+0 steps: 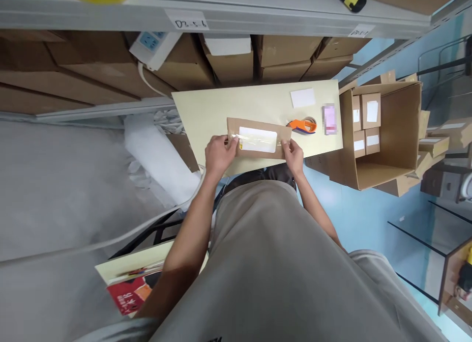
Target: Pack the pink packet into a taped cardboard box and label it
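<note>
A small brown cardboard box (234,127) with a white label (258,139) on its upper face is held level above the near edge of a pale table (206,106). Clear tape glints across the label. My left hand (220,156) grips the box's left end, thumb on top. At the opposite end, my right hand (294,157) pinches the right edge near the corner. An orange tape dispenser (303,126) lies just beyond my right hand. Behind it is a white paper slip (303,98), and a pink item (329,119), blurred out, lies to its right.
At the table's right stands a large open carton (391,177) with several labelled small boxes inside. Shelving (258,22) with cartons runs along the back, where a power strip (153,47) hangs. White wrapping rolls (158,155) and a cable (121,238) are at left.
</note>
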The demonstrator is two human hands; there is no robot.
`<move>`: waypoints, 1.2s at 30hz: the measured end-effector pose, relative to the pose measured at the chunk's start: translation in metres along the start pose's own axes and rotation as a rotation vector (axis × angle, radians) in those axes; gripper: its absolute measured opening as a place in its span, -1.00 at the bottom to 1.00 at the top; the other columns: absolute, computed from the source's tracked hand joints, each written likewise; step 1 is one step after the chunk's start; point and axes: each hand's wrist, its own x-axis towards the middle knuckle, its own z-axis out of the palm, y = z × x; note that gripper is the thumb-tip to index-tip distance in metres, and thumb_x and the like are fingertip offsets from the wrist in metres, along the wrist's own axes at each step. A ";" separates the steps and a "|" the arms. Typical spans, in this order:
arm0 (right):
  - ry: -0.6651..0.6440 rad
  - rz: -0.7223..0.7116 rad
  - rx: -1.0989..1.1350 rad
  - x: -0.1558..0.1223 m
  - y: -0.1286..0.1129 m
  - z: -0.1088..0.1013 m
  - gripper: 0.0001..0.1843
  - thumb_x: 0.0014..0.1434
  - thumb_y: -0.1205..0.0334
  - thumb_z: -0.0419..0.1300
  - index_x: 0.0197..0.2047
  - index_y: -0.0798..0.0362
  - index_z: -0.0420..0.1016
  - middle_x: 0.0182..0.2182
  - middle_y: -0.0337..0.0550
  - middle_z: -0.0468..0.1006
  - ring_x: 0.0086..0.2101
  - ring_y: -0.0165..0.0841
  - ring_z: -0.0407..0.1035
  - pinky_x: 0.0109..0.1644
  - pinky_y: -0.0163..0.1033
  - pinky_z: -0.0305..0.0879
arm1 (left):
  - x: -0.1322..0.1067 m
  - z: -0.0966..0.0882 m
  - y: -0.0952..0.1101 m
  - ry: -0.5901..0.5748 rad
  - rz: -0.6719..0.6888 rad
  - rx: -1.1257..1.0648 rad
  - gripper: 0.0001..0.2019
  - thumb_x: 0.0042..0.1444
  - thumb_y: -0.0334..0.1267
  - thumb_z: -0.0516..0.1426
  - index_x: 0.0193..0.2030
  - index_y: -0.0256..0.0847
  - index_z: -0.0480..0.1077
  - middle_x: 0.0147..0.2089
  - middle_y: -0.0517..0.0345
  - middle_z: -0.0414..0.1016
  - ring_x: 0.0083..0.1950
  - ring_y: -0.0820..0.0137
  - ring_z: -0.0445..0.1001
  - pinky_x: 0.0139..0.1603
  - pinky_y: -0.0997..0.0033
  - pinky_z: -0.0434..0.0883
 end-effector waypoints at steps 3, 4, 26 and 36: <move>0.042 0.060 -0.047 0.016 0.008 0.001 -0.27 0.34 -0.46 0.35 0.21 0.00 0.61 0.07 0.11 0.80 0.09 0.06 0.64 0.27 0.10 0.56 | -0.003 0.018 -0.002 -0.090 -0.135 -0.007 -0.42 0.41 0.26 0.25 0.22 -0.25 0.54 0.19 -0.39 0.71 0.25 -0.28 0.68 0.32 -0.18 0.57; 0.019 0.070 -0.033 0.022 0.011 0.001 -0.24 0.30 -0.45 0.39 0.24 0.02 0.60 0.11 0.14 0.80 0.12 0.08 0.64 0.29 0.11 0.56 | -0.001 0.023 -0.002 -0.112 -0.163 -0.021 -0.32 0.37 0.29 0.29 0.31 -0.28 0.50 0.24 -0.43 0.70 0.28 -0.32 0.67 0.32 -0.20 0.57; -0.363 0.102 0.354 0.035 0.006 -0.024 -0.15 0.16 -0.38 0.55 0.27 0.06 0.64 0.27 0.12 0.76 0.27 0.05 0.62 0.46 0.15 0.55 | 0.017 0.003 -0.026 -0.415 -0.073 -0.784 -0.15 -0.02 0.38 0.49 0.26 -0.22 0.69 0.34 -0.20 0.73 0.44 -0.17 0.61 0.60 -0.15 0.47; -0.230 -0.118 -0.032 0.058 0.017 -0.005 -0.07 0.17 -0.06 0.57 0.52 0.03 0.49 0.39 0.13 0.66 0.31 0.04 0.58 0.46 0.13 0.51 | 0.014 0.024 -0.046 -0.213 -0.077 -0.563 -0.04 0.03 -0.23 0.35 0.65 -0.19 0.36 0.60 -0.22 0.49 0.47 0.03 0.61 0.51 -0.05 0.56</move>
